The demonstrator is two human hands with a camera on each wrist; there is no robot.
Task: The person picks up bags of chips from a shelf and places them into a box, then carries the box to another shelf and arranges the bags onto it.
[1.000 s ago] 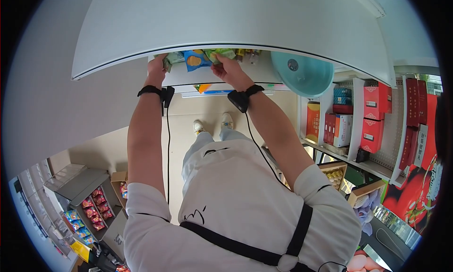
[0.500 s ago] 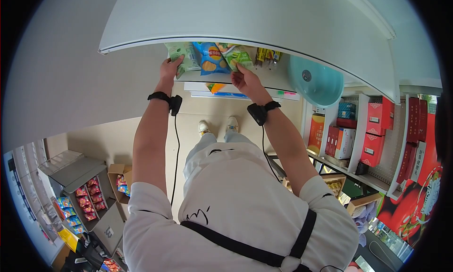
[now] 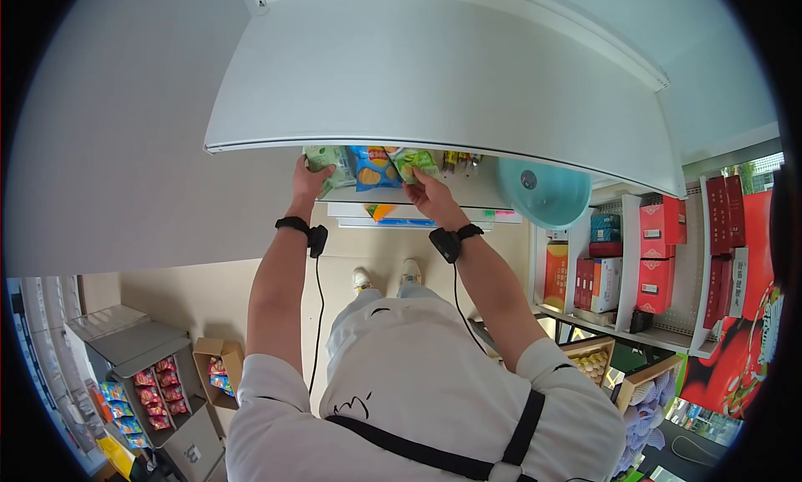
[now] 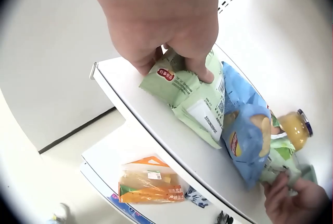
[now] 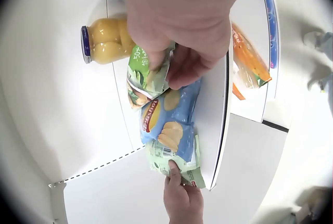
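Evidently, the glossy blue crisp bag [image 4: 244, 148], a puffed plastic pillow with creased ends, is lying on the smooth white shelf [image 5: 212, 114] and is serving as reference for all positions. Immediately left of it, the left hand [image 3: 312, 181] is pinching a matte, pale green bag [image 4: 200, 112], thumb on the face, fingers curling behind. Immediately right of it, the right hand [image 3: 432, 200] is pinching the near edge of a crinkled bright green bag [image 5: 139, 75] between thumb and fingers.

The blue bag's long axis is running front to back; its logo end is pointing rearward, its crisp picture toward the person. The pale green bag is showing a white label and barcode, its red logo lying at the near end. The bright green bag's long axis is hard to determine, as the right hand is covering part of it.

Right of the blue bag, beyond the bright green one, a rounded glass jar [image 5: 109, 41] of yellow contents is lying sideways. Farther right, a turquoise basin [image 3: 547, 200] is standing partly hidden. In the head view, the white overhead board [image 3: 443, 73] is cutting off the blue bag's far end.
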